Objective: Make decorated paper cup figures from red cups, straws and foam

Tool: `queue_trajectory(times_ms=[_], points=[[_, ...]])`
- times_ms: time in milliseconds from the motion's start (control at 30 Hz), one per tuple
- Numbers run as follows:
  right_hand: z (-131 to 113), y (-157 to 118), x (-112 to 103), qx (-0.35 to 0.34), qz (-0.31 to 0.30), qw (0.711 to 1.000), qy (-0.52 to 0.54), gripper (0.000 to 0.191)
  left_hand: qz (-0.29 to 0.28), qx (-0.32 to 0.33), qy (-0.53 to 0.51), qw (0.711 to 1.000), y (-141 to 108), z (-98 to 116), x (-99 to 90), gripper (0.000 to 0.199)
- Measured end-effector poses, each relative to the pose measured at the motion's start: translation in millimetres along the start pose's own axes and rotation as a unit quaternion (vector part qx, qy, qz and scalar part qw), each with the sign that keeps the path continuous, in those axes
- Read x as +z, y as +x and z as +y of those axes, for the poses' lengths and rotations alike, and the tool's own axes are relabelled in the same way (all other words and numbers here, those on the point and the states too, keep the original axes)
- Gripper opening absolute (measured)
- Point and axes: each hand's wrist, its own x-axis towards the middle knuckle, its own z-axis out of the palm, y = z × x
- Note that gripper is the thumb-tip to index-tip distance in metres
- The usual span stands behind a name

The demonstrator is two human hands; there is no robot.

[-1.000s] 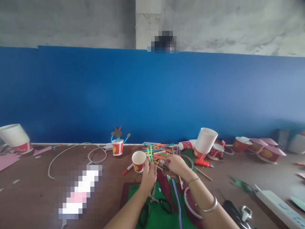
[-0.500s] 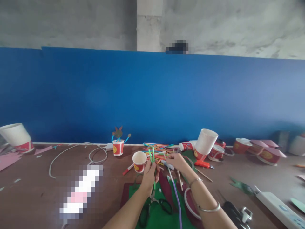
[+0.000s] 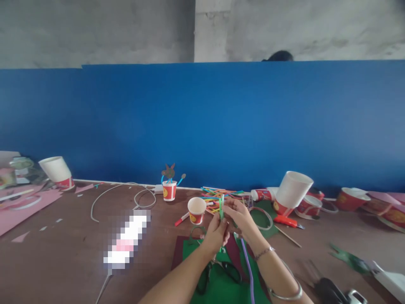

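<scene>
My left hand is closed around a small upright bundle of thin green straws, whose tops stick up above the fingers. Close against it, my right hand has its fingers curled at the upper part of the same straws; a pale tip shows beside the green ones. Black-handled scissors lie below my hands on a green sheet. A long purple strip runs beside my right forearm. An open red-and-white paper cup stands just left of my hands.
Behind my hands is a pile of coloured straws. A decorated cup stands back left. Stacked white cups, an orange cutter and a wooden stick are to the right. A blue partition closes off the back.
My right hand has come from the straw pile to my left hand, and its fingers now meet the green straws. The whole view has shifted, with things appearing farther right.
</scene>
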Motion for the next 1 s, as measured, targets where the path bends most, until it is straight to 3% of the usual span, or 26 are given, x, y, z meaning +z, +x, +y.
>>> queue_trajectory(times_ms=[133, 233, 333, 533, 767, 1000], points=[[-4.2, -1.9, -7.6, 0.089, -0.077, 0.992, 0.056, 0.035, -0.047, -0.041, -0.046, 0.997, -2.9, 9.1, -2.7, 0.045], [-5.4, -2.4, -12.6, 0.118, -0.085, 0.987, 0.065, 0.03, -0.083, -0.074, -0.068, 0.991, -6.3, 15.1, -2.1, 0.044], [-5.2, -1.7, -14.5, 0.111, -0.065, 0.991, 0.048, 0.029, -0.084, -0.087, -0.066, 0.99, -7.5, 16.0, -0.5, 0.045], [-3.2, 0.2, -15.0, 0.062, -0.019, 0.998, -0.015, 0.024, -0.008, -0.077, -0.041, 0.996, -4.7, 8.9, -0.8, 0.051], [-3.1, 2.8, -21.3, 0.018, -0.017, 0.996, -0.087, 0.03, -0.046, -0.058, -0.028, 0.997, -3.4, 9.1, -5.2, 0.047], [-2.3, 3.8, -23.0, 0.004, -0.009, 1.0, -0.016, 0.036, -0.075, -0.084, -0.059, 0.992, -0.9, 4.6, -8.5, 0.048]])
